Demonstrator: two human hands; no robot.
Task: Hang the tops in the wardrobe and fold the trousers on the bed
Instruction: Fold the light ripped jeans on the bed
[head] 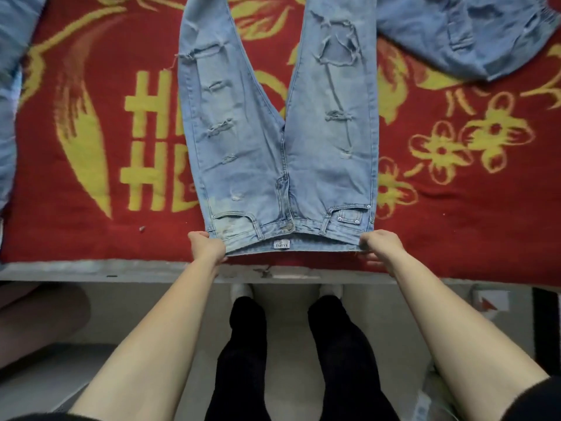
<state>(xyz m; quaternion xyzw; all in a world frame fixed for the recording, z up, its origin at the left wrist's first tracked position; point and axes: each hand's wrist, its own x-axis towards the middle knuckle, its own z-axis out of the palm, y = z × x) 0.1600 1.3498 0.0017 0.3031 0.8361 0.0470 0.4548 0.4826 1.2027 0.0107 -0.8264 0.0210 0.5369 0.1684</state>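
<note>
**Head view (sole camera)**

1. Jeans point(282, 147): pale blue, ripped down both legs. They lie flat and front-up on the bed, with the waistband at the near edge and the legs running away from me in a narrow V. I judge they are spread this way so one leg can be laid over the other along the fly.
2. Left hand point(208, 246): fingers curled round the waistband's left corner, clamped on the denim.
3. Right hand point(381, 243): pinches the waistband's right corner. I read the two corner holds as drawing the band taut and square to the bed edge ahead of the first fold.
4. Blanket point(91, 214): red with a yellow pattern, covering the bed and serving as the folding surface.
5. Bed rail point(121, 270): grey, just on the near side of the waistband. I stand against it, my legs in black below.
6. Second denim garment point(461, 34): top right, well apart from the jeans, with a gathered hem. I cannot tell whether it is a top or trousers.
7. Blue cloth point(12, 86): at the left edge, mostly out of frame and unidentified.

Status, as I judge it: this pair is laid out, and its fold is not yet begun.
</note>
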